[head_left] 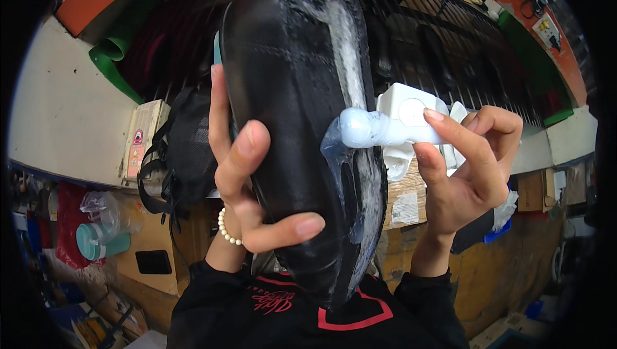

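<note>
1. Got a black shoe (pixel 289 124) front and centre, between both hands, pointed end toward the chest. Using that as the landmark.
2. Left hand (pixel 241 185): closed around the left flank of the shoe, digits spread over the black surface. Looks like a decent hold.
3. Right hand (pixel 472 162), just right of the shoe: pinching a light blue applicator (pixel 357 128) between thumb and index finger, rounded head seemingly touching the shoe by the pale band (pixel 347 53). Clear goo trailing down from there.
4. For a clean coat, probably best to go lengthwise along the band in short, even strokes, pressing lightly.
5. Worth catching that trailing goo early and working it back into the band, not onto the smooth black part. Maybe turn the shoe with the left hand instead of twisting the right wrist.
6. Headcount: two hands, one shoe in hand, one applicator. Left of the shoe: one black bag (pixel 193 137), one teal container (pixel 103 241), one dark phone (pixel 153 262). Beyond the shoe: one barred rack (pixel 504 53) with several dark shapes, too murky to count. Behind the applicator, right of the shoe: white bits, partly hidden, so can't tell how many.
</note>
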`<action>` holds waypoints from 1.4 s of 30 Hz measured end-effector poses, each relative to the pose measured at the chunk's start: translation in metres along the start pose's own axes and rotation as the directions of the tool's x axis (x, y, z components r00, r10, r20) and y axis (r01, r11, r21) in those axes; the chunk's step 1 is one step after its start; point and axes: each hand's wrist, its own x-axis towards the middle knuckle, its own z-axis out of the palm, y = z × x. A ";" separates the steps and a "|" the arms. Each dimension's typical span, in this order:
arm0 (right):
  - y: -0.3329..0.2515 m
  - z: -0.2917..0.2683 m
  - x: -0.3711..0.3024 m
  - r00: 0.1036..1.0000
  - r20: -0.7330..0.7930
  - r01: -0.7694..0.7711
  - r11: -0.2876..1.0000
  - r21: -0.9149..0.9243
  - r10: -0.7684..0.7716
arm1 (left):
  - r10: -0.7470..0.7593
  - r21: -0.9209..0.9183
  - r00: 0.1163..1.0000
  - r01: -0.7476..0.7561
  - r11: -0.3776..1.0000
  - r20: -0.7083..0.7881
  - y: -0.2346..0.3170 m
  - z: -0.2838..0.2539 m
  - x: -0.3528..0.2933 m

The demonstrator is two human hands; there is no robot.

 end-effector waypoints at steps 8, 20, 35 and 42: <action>0.004 -0.002 0.016 0.994 -0.105 0.033 0.996 -0.084 -0.042 | 0.476 0.004 0.873 -0.479 0.878 0.111 -0.024 0.005 0.005; 0.054 -0.007 0.030 0.969 0.009 0.239 0.952 0.190 -0.245 | 0.399 -0.060 0.899 -0.395 0.917 0.177 -0.012 0.004 0.003; 0.064 -0.006 -0.013 0.964 0.204 0.084 0.925 0.371 -0.169 | -0.526 -0.212 0.830 0.556 0.804 0.186 -0.007 -0.003 -0.003; 0.062 -0.008 -0.023 0.969 0.189 0.082 0.933 0.350 -0.156 | -0.613 -0.374 0.787 0.588 0.717 0.062 0.008 0.001 0.006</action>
